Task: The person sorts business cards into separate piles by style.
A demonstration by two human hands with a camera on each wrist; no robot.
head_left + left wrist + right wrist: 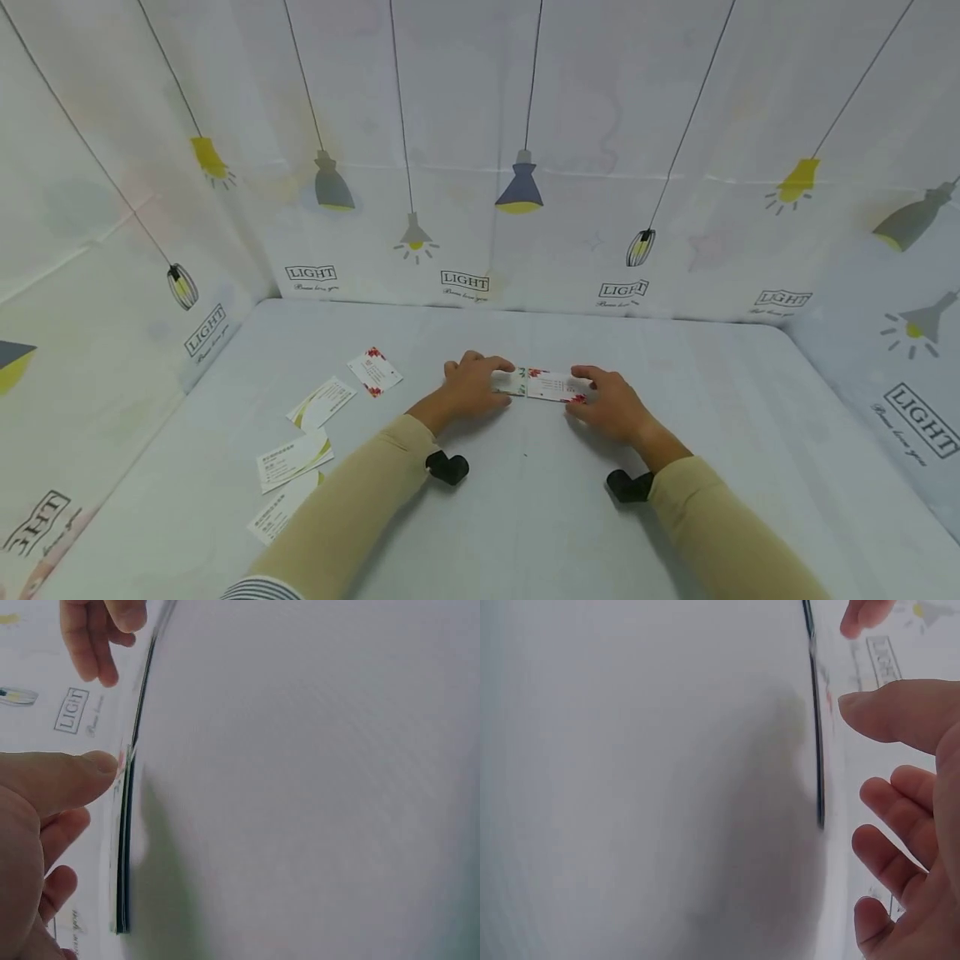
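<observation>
Rightmost red-flowered card (553, 386), long axis left-right

Patterned backdrop (465, 100) hangs behind white table (757, 417); bears printed lamps (519, 185) in yellow, grey, blue, above boxed "LIGHT" lettering (464, 281).

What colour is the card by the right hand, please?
The card is white with red-patterned corners, clearest in the head view.

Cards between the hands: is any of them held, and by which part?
Cannot be told: the left hand is at the outer end of the left card, the right hand at that of the right card, but neither clearly grips.
</observation>
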